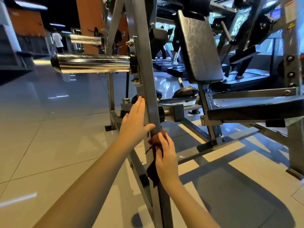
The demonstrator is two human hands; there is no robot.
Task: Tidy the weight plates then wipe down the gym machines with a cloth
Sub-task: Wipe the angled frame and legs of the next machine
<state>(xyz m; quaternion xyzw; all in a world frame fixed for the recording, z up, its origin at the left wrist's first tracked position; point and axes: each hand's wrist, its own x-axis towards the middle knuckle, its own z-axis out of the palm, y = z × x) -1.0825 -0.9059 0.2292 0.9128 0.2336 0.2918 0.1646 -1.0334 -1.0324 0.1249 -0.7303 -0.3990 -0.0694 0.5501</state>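
Observation:
A grey steel upright [148,89] of a plate-loaded gym machine slants up through the middle of the view. My left hand [134,122] rests flat against its left face, fingers straight and thumb touching the front. Just below, my right hand [165,155] presses a dark reddish-brown cloth [154,163] against the same bar; the cloth's loose end hangs down along the frame. A bare chrome plate sleeve [92,63] sticks out to the left of the upright, with a second sleeve [82,38] above it. No plate sits on either.
The machine's black back pad [199,50] and seat [256,111] stand to the right. A small black weight plate [185,91] hangs low behind the frame. People walk on treadmills [246,78] at the back right. Another person [57,40] stands far left. Tiled floor [54,137] stretches left.

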